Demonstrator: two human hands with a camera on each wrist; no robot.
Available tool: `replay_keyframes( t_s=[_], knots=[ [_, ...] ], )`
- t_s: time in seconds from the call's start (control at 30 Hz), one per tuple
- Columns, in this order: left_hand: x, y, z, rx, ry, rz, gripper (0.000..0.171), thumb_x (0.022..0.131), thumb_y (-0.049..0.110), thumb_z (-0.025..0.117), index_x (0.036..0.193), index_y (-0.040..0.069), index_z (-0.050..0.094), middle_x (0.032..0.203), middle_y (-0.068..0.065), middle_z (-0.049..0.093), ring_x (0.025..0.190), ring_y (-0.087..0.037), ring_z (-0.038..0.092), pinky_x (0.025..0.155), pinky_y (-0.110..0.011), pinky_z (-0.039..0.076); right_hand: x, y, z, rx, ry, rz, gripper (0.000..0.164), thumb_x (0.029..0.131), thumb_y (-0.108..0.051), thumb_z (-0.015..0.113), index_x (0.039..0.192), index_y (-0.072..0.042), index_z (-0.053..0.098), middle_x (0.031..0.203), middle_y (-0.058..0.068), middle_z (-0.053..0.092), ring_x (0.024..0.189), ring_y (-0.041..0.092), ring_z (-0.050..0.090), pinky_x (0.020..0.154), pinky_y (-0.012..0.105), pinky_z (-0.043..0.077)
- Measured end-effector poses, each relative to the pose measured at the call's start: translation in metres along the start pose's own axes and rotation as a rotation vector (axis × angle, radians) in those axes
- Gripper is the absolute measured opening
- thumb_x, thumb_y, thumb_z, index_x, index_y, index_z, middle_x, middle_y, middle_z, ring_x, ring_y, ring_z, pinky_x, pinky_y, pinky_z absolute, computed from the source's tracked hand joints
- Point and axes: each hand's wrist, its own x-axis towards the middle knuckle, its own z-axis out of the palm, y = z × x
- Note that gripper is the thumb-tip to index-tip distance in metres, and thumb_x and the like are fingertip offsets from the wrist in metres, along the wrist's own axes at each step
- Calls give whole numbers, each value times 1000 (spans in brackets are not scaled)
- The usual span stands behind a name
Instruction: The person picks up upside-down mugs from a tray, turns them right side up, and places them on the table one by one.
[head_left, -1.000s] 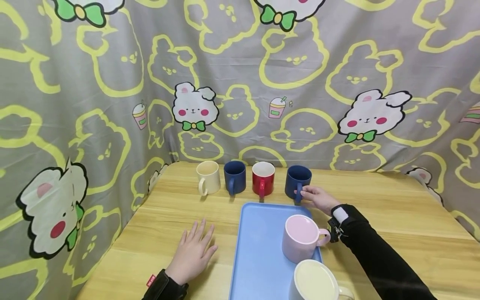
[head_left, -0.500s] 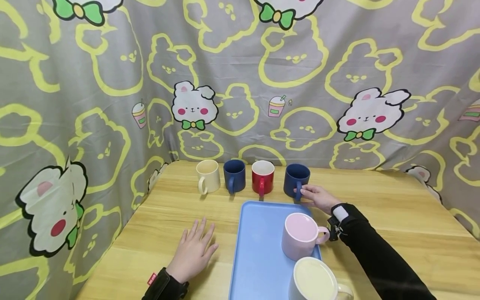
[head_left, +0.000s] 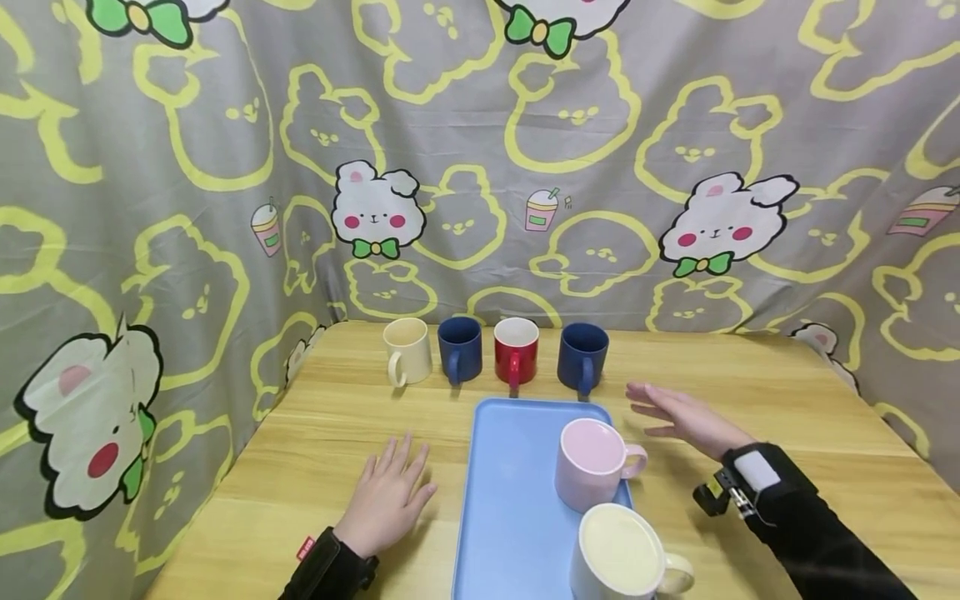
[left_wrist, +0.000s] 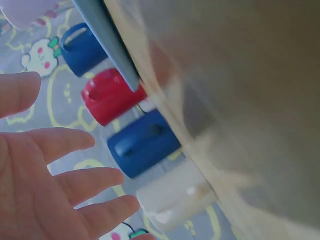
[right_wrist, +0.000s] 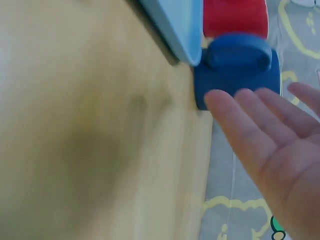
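My right hand (head_left: 693, 419) has its fingers extended and holds nothing, just right of the rightmost blue mug (head_left: 582, 354). That mug stands upright with its handle toward me; in the right wrist view the fingertips (right_wrist: 220, 102) overlap its lower part. Left of it in a row are a red mug (head_left: 516, 358) with a white inside, another blue mug (head_left: 460, 354) and a cream mug (head_left: 408, 354). My left hand (head_left: 385, 504), fingers spread, is at the wooden table left of the blue tray (head_left: 502, 500). In the left wrist view its palm (left_wrist: 30, 185) shows nothing held.
On the tray's right side are a pink mug (head_left: 588, 467) and, nearer me, a pale yellow mug (head_left: 618, 554), handles pointing right. A grey curtain (head_left: 480, 125) printed with bears and rabbits hangs behind and left of the table (head_left: 300, 467).
My right hand has let go of the rightmost blue mug's handle and drawn back to the right. That mug stays standing in the row. The left hand keeps its place.
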Motion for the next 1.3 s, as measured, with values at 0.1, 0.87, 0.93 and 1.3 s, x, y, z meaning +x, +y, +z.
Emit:
replay_keyframes(
  t_s=[0.1, 0.87, 0.93, 1.3],
  knots=[
    [12, 9, -5, -18, -20, 35, 57, 100, 34, 52, 143, -2, 43, 151, -27, 29, 137, -47, 26, 106, -68, 20, -14, 0, 10, 6, -92, -30, 59, 109, -28, 24, 142, 21, 21, 143, 43, 23, 132, 41, 38, 98, 48, 45],
    [117, 118, 24, -457, -429, 257, 88, 91, 41, 66, 155, 6, 16, 156, -8, 30, 139, -19, 33, 109, -34, 34, -24, 15, 36, 159, -171, -136, 22, 104, -8, 40, 107, -2, 61, 104, -1, 63, 100, 13, 62, 89, 30, 52],
    [119, 121, 26, -466, -423, 224, 93, 88, 42, 70, 155, 7, 16, 155, -8, 32, 138, -19, 36, 107, -35, 37, -23, 15, 37, 171, -179, -148, 22, 105, -7, 39, 106, -3, 61, 104, -1, 64, 99, 13, 62, 89, 31, 52],
    [124, 121, 33, -635, -323, 192, 83, 80, 36, 80, 146, 10, 37, 132, -4, 57, 116, -11, 54, 97, -30, 45, -20, 5, 36, 160, -110, -136, 23, 105, -9, 40, 101, 5, 58, 98, -2, 66, 93, 12, 65, 85, 31, 53]
  ],
)
